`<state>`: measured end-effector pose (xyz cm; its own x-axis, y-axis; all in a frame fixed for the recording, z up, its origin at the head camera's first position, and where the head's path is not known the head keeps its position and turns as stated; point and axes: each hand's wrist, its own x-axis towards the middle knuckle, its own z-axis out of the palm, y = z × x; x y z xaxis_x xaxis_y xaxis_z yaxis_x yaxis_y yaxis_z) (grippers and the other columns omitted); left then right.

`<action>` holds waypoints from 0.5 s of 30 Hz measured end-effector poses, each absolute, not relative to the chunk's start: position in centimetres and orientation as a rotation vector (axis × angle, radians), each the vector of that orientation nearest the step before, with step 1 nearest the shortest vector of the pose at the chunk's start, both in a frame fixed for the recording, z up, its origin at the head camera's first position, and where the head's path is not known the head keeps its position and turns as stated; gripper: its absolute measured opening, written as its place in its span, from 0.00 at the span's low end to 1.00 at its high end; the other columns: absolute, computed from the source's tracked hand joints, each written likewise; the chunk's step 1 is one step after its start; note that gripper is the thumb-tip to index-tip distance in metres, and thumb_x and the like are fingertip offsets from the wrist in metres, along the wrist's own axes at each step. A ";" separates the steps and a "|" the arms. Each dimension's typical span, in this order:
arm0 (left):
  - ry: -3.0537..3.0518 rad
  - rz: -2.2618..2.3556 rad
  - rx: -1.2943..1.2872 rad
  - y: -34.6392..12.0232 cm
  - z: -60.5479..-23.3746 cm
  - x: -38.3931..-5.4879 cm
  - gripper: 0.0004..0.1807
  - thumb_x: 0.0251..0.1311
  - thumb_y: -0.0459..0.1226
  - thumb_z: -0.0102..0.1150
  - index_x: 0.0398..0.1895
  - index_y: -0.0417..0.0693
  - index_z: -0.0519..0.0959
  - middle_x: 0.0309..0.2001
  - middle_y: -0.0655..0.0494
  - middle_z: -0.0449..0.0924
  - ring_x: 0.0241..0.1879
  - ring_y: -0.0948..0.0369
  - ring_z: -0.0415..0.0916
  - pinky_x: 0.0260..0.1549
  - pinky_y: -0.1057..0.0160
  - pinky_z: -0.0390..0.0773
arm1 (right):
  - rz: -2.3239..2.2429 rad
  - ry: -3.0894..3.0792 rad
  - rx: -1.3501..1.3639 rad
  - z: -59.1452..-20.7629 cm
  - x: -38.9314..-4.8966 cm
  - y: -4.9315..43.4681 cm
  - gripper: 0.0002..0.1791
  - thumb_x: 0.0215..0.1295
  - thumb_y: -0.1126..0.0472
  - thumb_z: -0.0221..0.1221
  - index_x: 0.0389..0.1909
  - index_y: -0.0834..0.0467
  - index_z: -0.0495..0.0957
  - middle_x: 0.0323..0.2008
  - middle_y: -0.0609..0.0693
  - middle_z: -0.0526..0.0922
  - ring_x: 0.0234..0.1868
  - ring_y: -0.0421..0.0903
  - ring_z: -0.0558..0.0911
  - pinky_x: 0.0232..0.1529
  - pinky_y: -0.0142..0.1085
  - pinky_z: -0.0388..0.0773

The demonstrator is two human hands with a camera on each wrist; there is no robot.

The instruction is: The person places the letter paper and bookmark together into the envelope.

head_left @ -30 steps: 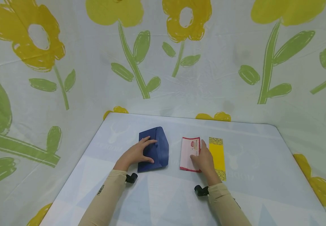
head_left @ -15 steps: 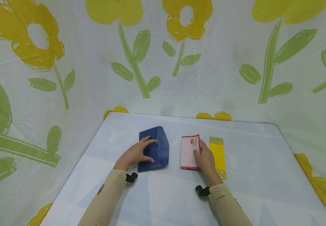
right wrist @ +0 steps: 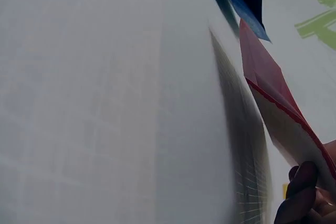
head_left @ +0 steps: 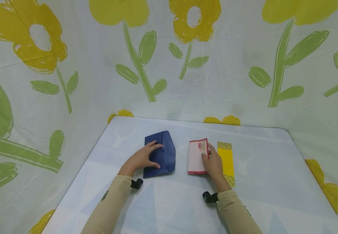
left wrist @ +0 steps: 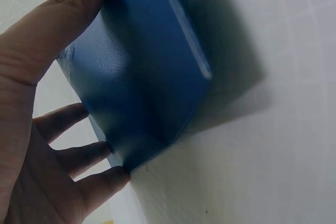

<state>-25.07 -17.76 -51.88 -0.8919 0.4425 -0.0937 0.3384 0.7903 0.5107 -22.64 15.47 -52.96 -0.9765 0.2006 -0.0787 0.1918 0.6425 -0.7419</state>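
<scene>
On the left of the table lies a dark blue envelope (head_left: 154,157) with its flap folded out to the right. My left hand (head_left: 142,158) rests on it with thumb and fingers spread; in the left wrist view the fingertips touch the blue envelope (left wrist: 142,66) near its edge. To the right, a folded pale pink card (head_left: 196,159) with red edges is pinched along its right side by my right hand (head_left: 214,164), thumb on top. In the right wrist view the card (right wrist: 286,121) tilts over its shadow, with curled fingers (right wrist: 302,187) underneath.
A yellow paper strip (head_left: 226,159) with gold patterned ends lies just right of my right hand, partly behind the wrist. The pale table (head_left: 169,208) meets a flower-print cloth (head_left: 224,87) at the back and sides.
My right hand has closed on the pink card's right edge and raised that side a little, shifting the card slightly away from me. The left hand and blue envelope stay put.
</scene>
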 end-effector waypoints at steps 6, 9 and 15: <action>2.767 0.734 0.605 -17.7 -51.8 -25.0 0.52 0.46 0.59 0.78 0.77 0.69 0.63 0.81 0.46 0.48 0.77 0.40 0.50 0.67 0.35 0.64 | 1.302 -2.791 -0.317 -52.7 -22.7 15.4 0.38 0.74 0.54 0.58 0.80 0.55 0.55 0.58 0.63 0.76 0.49 0.56 0.75 0.51 0.47 0.78; 2.767 0.732 0.595 -17.6 -51.8 -24.9 0.53 0.46 0.59 0.78 0.77 0.70 0.63 0.81 0.46 0.48 0.77 0.40 0.50 0.67 0.36 0.64 | 1.317 -2.768 -0.304 -52.5 -22.7 15.3 0.38 0.74 0.54 0.58 0.80 0.54 0.55 0.57 0.62 0.77 0.46 0.55 0.75 0.47 0.44 0.78; 2.772 0.726 0.599 -17.4 -51.7 -24.9 0.52 0.46 0.59 0.78 0.77 0.70 0.63 0.81 0.45 0.48 0.77 0.39 0.51 0.66 0.35 0.65 | 1.365 -2.733 -0.298 -52.1 -23.0 14.7 0.38 0.74 0.54 0.59 0.80 0.52 0.55 0.59 0.62 0.76 0.47 0.55 0.75 0.49 0.45 0.79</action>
<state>-24.94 -17.45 -51.68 -0.8944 0.4358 -0.1008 0.3306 0.7957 0.5075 -22.99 14.66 -52.07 -0.9785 0.2051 -0.0217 0.1406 0.5862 -0.7979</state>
